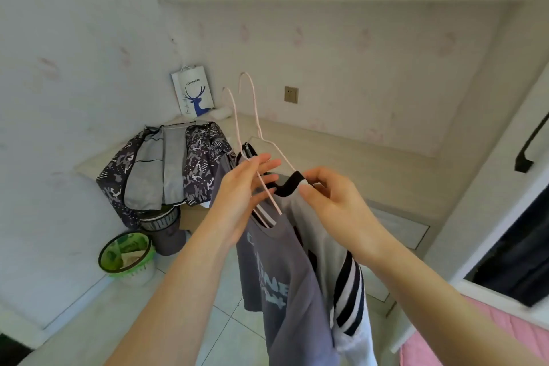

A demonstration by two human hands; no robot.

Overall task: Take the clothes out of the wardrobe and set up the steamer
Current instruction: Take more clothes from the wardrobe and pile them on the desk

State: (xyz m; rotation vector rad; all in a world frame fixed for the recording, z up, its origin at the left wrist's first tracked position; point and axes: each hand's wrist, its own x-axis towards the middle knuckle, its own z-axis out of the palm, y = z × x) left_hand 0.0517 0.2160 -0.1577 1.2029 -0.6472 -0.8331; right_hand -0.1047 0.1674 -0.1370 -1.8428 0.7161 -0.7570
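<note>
While two pink wire hangers (255,134) carry a grey printed T-shirt (276,270) and a white black-striped shirt (341,276) in front of the desk (341,151), the left hand (240,196) holds the wires between loosely spread fingers and the right hand (332,202) pinches the black collar (289,184). I would keep both hooks upright and separated. Behind the hangers, a paper bag (193,92) reads "luckin coffee"; the T-shirt's lettering is unreadable.

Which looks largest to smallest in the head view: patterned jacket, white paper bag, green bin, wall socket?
1. patterned jacket
2. green bin and white paper bag: look about alike, and the bin is nearer the camera, so unranked
3. wall socket
</note>
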